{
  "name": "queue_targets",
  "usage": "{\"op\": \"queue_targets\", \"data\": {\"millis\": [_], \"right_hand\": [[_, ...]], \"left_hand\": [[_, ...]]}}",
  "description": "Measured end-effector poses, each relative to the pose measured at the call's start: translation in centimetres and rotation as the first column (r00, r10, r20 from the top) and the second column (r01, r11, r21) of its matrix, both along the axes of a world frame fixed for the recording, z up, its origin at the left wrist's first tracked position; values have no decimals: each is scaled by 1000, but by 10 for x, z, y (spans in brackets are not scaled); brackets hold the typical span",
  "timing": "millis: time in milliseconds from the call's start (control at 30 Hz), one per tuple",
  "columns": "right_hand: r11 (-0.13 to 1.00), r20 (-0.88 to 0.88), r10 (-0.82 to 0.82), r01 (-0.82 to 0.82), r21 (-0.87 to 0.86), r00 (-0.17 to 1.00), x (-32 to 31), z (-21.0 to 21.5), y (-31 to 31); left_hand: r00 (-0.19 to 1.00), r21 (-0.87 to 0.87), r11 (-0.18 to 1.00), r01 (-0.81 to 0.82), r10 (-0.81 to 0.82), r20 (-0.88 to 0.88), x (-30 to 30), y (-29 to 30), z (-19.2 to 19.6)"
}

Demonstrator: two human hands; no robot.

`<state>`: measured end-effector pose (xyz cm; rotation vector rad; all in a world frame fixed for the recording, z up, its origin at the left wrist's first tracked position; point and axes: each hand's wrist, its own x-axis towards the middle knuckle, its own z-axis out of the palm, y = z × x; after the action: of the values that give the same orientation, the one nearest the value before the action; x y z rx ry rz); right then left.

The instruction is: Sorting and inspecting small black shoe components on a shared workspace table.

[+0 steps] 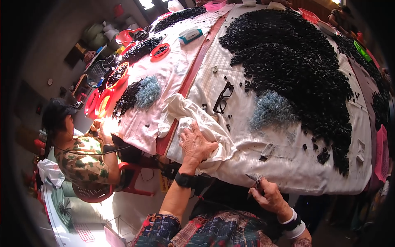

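Observation:
My left hand (196, 144) lies on a crumpled white cloth (214, 133) at the table's near edge, fingers spread and thumb out to the side. Lower right, my right hand (269, 198) is closed round a small pointed tool with a wrapped grip (255, 178); its exact kind is unclear. A small scrap (266, 151) with a dark piece lies beyond it. Black-framed glasses (223, 98) rest past the cloth. Farther right is a fluffy heap of blue-grey trimmings (272, 110), against a broad spread of small black pieces (288, 57).
At left, a person (88, 154) in a cap and patterned shirt sits on a red chair, hands at the table edge. Red basins (118, 77) and another blue-grey heap (148, 92) are beyond. A tissue pack (190, 36) lies farther back; a pink basket (382, 152) is far right.

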<state>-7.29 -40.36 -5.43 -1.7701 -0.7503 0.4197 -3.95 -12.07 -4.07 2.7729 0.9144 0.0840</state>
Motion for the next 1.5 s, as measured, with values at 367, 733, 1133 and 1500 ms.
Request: {"op": "queue_targets", "data": {"millis": [367, 733, 1133, 1500], "right_hand": [[997, -35, -72, 72, -10, 997, -4, -1, -14], [996, 5, -78, 78, 47, 997, 4, -13, -6], [988, 152, -148, 153, -22, 977, 9, -1, -13], [992, 230, -120, 126, -11, 966, 10, 4, -7]], "left_hand": [[996, 1, 998, -65, 65, -54, -10, 15, -2], [996, 29, 998, -53, 51, 74, -16, 41, -6], [889, 179, 919, 352, -388, 244, -49, 30, -6], [909, 227, 891, 392, -414, 54, -33, 23, -14]]}}
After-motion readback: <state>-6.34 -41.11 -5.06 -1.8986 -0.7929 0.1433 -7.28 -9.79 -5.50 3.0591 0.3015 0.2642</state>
